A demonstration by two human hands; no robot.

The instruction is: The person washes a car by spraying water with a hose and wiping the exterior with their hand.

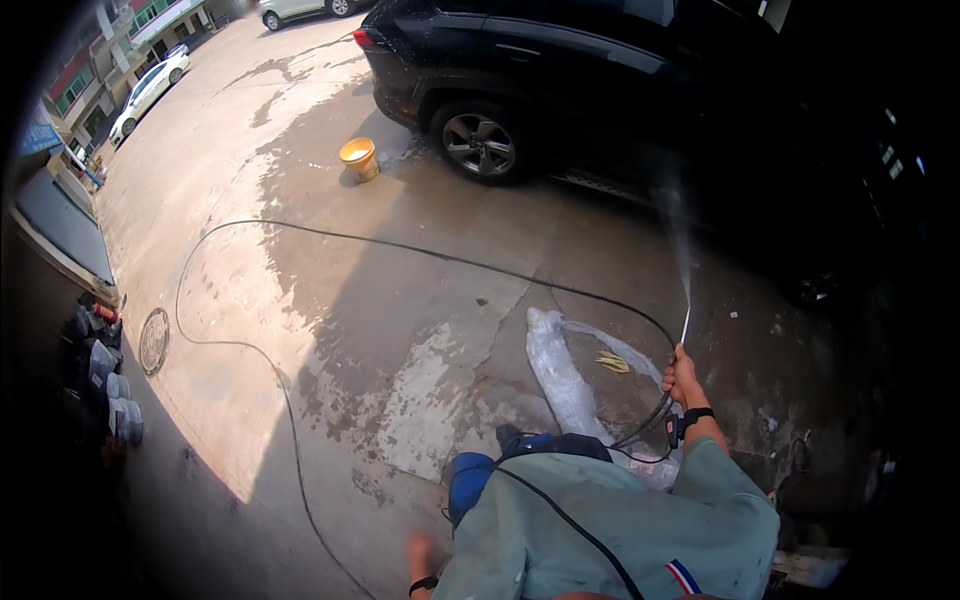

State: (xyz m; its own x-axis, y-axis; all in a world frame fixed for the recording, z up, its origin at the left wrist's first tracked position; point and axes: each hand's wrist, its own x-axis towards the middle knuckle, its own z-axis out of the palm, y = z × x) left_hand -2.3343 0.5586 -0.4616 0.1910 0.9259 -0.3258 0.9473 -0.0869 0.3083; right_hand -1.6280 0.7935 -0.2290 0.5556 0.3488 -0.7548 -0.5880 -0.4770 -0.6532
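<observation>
Gripping the thin metal spray lance (pixel 685 328) of a pressure washer, my right hand (pixel 682 378) is raised out in front of me with its fingers closed around the handle end. I see a narrow jet of water (pixel 678 240) leaving the tip and rising toward the side of the black car (pixel 600 70) parked ahead. A dark band sits on that wrist.

My left hand (pixel 420 552) hangs low near the bottom edge of the view, also with a dark wristband; it is blurred and I cannot tell whether its fingers are curled or loose, though nothing shows in it.

From the lance a long black hose (pixel 300 232) runs back over the wet concrete ground (pixel 400 330), sweeps in a wide loop to my left and comes toward my feet. Just in front of me lies a long roll wrapped in clear plastic (pixel 560 375), close beside the right hand's side. A small yellow bucket (pixel 359 158) stands near the car's rear wheel (pixel 479 142). Far left, a round manhole cover (pixel 153 341) sits in the sunlit part of the yard, and white cars (pixel 150 90) are parked well beyond.
</observation>
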